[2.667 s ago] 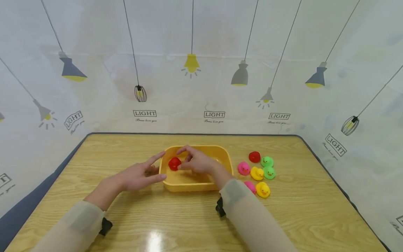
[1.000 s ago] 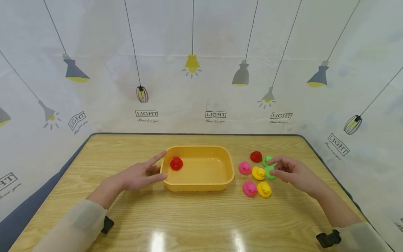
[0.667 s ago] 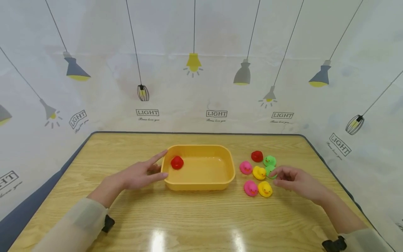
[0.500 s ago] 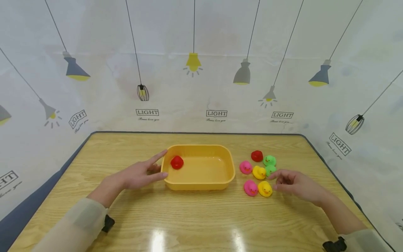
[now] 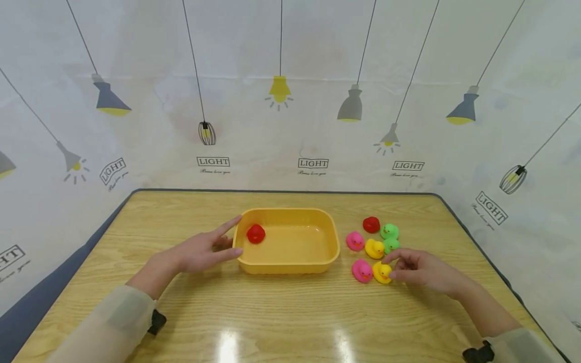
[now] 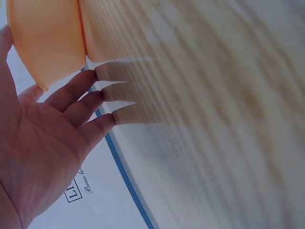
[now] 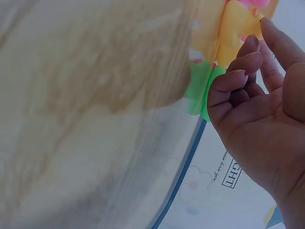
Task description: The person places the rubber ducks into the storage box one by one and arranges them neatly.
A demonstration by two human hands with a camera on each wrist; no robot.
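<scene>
My left hand (image 5: 195,253) stays at the left end of the yellow plastic tub (image 5: 290,268), index finger and thumb spread at its rim. In the left wrist view, the other fingers (image 6: 81,88) extend below the tub's end onto the tabletop. Inside the tub, near its left wall, sits a red rubber duck (image 5: 256,234). My right hand (image 5: 424,269) is at the front yellow rubber duck (image 5: 380,273), index finger above it and thumb at its right side. The right wrist view shows the thumb tip overlapping a yellow duck (image 7: 234,31), with the other fingers bent.
Right of the tub stand a red duck (image 5: 371,225), two green ducks (image 5: 389,232), a second yellow duck (image 5: 374,248) and two pink ducks (image 5: 355,241). The wooden table (image 5: 272,312) has a dark blue edge, with a lamp-printed sheet (image 5: 254,131) behind it.
My right hand has left the tub, where the red duck stays, and moved right to the ducks. It then shifted from the green ducks toward the front yellow one. The left hand stays put.
</scene>
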